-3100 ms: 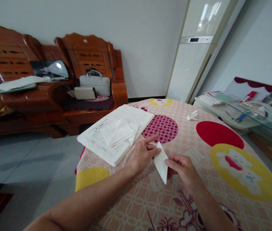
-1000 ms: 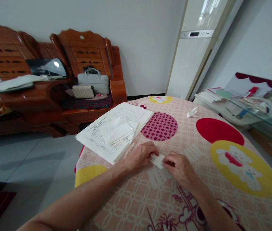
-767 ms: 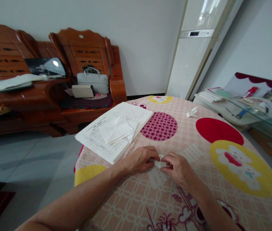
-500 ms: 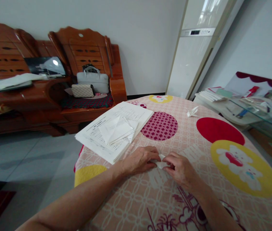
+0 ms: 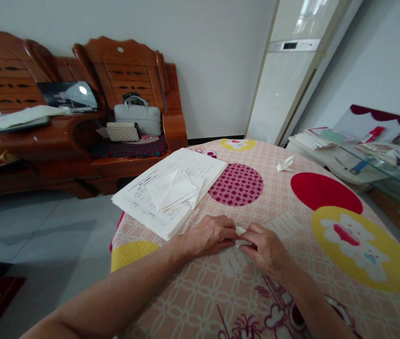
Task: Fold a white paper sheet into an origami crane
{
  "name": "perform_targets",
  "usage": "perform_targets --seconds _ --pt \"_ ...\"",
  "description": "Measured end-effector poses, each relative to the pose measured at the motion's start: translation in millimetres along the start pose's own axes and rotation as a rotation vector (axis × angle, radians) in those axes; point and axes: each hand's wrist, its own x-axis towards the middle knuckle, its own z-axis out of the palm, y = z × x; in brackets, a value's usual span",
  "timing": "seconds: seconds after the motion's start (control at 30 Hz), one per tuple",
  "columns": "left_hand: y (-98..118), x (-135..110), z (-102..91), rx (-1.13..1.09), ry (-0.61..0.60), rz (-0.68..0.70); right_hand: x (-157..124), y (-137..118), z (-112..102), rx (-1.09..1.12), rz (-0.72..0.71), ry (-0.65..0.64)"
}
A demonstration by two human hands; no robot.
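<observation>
A small folded piece of white paper (image 5: 240,230) sits between my two hands, just above the patterned tablecloth (image 5: 200,301). My left hand (image 5: 214,235) pinches its left side, fingers and thumb pressed together. On the other side, my right hand (image 5: 261,242) is closed on the paper with thumb and forefinger. Most of the paper is hidden behind the fingers, so its folds do not show clearly. A stack of printed sheets (image 5: 132,207) lies to the left, with folded white paper squares (image 5: 175,188) on top. Farther back on the right rests a small folded paper figure (image 5: 285,164).
Beyond the table's left side stands a wooden bench (image 5: 129,165) holding a grey bag (image 5: 146,120) and a quilted purse (image 5: 122,132). A tall white air conditioner (image 5: 281,84) is at the back. A glass-edged side stand (image 5: 379,174) with papers is at the right.
My hands have come closer together, and less of the folded paper shows between them. The whole view has shifted slightly; the stack and paper figure stay in place on the table.
</observation>
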Motion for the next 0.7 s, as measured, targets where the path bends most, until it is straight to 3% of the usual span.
perform_targets --seconds 0.23,0.7 --pt "2.3 0.6 -0.3 0.134 -0.04 0.041 1.2 -2.8 -1.0 -0.012 0.031 -0.017" --pt "0.3 0.3 2.9 0.198 -0.021 0.088 1.2 -3.0 -1.3 -0.016 0.036 -0.02"
